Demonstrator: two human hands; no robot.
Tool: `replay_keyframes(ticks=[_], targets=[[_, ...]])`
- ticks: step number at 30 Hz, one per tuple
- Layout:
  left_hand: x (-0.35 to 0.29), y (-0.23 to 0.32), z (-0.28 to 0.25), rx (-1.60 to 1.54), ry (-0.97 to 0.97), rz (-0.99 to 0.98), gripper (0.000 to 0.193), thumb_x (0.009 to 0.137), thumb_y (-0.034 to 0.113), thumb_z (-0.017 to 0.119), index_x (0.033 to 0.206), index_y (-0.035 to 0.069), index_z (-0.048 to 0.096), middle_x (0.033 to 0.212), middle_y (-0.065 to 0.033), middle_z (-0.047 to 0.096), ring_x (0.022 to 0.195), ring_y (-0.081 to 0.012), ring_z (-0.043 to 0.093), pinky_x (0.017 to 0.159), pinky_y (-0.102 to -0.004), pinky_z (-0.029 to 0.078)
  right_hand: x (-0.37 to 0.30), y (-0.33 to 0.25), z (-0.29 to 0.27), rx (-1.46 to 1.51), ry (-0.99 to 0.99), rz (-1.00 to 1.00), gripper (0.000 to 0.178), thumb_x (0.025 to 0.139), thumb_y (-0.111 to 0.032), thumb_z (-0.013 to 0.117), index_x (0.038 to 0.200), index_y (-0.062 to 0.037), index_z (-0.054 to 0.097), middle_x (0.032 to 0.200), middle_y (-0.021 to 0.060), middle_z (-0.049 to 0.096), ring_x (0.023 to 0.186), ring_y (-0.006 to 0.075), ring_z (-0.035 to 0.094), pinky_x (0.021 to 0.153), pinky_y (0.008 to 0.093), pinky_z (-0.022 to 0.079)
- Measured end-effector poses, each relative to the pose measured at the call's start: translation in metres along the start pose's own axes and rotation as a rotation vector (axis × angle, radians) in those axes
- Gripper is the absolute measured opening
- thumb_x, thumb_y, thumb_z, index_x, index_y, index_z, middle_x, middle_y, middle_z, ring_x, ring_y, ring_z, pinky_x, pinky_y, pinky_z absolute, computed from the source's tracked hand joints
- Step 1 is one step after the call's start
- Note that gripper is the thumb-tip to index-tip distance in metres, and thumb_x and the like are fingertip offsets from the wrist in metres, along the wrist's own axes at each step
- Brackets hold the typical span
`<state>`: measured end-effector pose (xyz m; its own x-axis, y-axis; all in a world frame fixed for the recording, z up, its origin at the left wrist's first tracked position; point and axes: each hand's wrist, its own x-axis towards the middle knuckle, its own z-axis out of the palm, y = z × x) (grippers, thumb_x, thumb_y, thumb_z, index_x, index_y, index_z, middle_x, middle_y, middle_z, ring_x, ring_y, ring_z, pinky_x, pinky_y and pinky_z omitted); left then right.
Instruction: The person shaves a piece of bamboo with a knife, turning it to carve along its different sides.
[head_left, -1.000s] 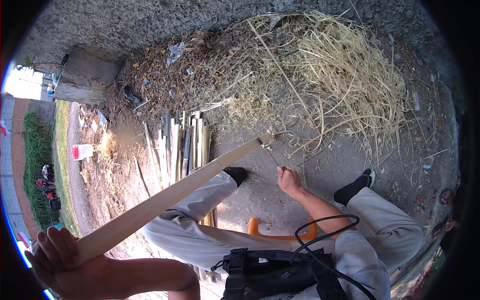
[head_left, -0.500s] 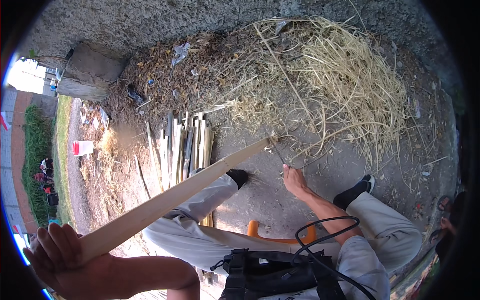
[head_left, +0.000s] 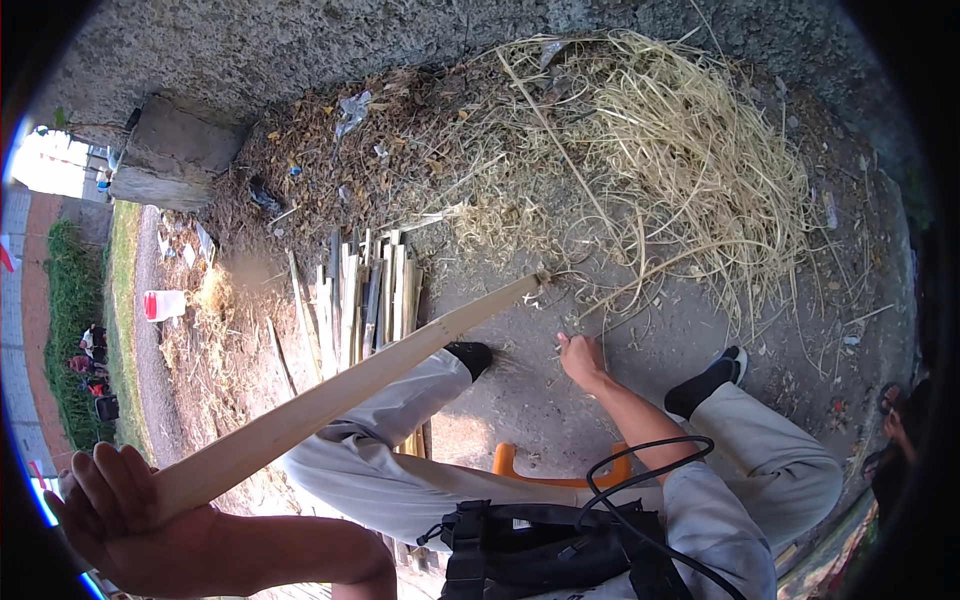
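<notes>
A long, pale, flat bamboo strip (head_left: pixel 350 397) slants from the lower left up toward the middle of the ground. My left hand (head_left: pixel 120 505) is closed around its near, wide end, with the arm bent. The strip's narrow far end has a dark tip. Just right of that tip and a little below it is my right hand (head_left: pixel 582 362), closed in a fist. A thin, dark, blade-like tool showed from this fist a moment ago; now it barely shows, and its handle is hidden by my fingers. The right hand and the strip look apart.
Several split bamboo pieces (head_left: pixel 385 295) lie left of my foot. A big heap of pale shavings (head_left: pixel 710 180) lies at the far right, before a rough wall (head_left: pixel 420 40). A red-and-clear container (head_left: pixel 165 305) stands at left. An orange stool (head_left: pixel 505 460) is under me. Another person's feet (head_left: pixel 888 405) show at right.
My right hand has drawn slightly back toward me, and the thin dark tool no longer spans to the strip's tip. The left hand and strip have hardly moved.
</notes>
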<state>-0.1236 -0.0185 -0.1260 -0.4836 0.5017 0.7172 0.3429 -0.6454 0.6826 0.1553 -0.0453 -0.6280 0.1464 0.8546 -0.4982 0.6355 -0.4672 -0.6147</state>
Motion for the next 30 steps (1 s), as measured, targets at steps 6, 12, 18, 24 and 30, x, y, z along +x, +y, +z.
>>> replay_keyframes(ticks=[6,12,18,24,30], targets=[[0.004,-0.009,0.001,-0.091,-0.163,0.028,0.032,0.101,0.022,0.050,0.080,-0.002,0.056,0.080,-0.0170,0.064,0.059,-0.0198,0.063,0.050,-0.0238,0.053,0.004,0.001,-0.005,0.039,-0.041,-0.051,0.041,0.099,-0.028,0.057,0.082,0.0072,0.070,0.080,0.0306,0.067,0.078,0.0476,0.068,0.066,0.0514,0.053],[0.007,-0.009,0.004,0.042,0.128,0.071,0.031,0.100,0.021,0.051,0.079,-0.001,0.054,0.079,-0.0173,0.062,0.054,-0.0180,0.057,0.054,-0.0256,0.050,0.000,0.013,0.008,0.020,0.063,0.035,0.037,0.097,-0.026,0.059,0.081,0.0054,0.070,0.076,0.0309,0.066,0.076,0.0487,0.066,0.068,0.0530,0.053],[-0.015,-0.003,0.041,0.173,0.358,0.016,0.034,0.100,0.020,0.051,0.071,0.004,0.048,0.069,-0.0112,0.052,0.052,-0.0144,0.046,0.053,-0.0223,0.041,-0.005,0.024,0.007,-0.095,0.023,0.012,0.030,0.093,-0.020,0.064,0.083,0.0075,0.068,0.079,0.0311,0.065,0.078,0.0487,0.066,0.067,0.0533,0.051],[0.008,-0.012,0.014,-0.193,-0.380,-0.004,0.028,0.099,0.019,0.052,0.083,-0.003,0.054,0.075,-0.0153,0.059,0.058,-0.0173,0.059,0.056,-0.0237,0.052,-0.010,0.009,-0.006,-0.012,-0.163,-0.184,0.025,0.093,-0.016,0.061,0.086,0.0066,0.069,0.086,0.0299,0.068,0.083,0.0457,0.069,0.067,0.0502,0.055],[0.008,-0.007,-0.011,0.143,0.193,0.103,0.028,0.098,0.018,0.053,0.100,-0.009,0.057,0.088,-0.0221,0.066,0.068,-0.0251,0.071,0.061,-0.0302,0.062,-0.001,-0.005,-0.015,-0.101,-0.053,0.015,0.026,0.093,-0.017,0.062,0.087,0.0067,0.069,0.083,0.0298,0.068,0.081,0.0471,0.068,0.068,0.0515,0.055]])
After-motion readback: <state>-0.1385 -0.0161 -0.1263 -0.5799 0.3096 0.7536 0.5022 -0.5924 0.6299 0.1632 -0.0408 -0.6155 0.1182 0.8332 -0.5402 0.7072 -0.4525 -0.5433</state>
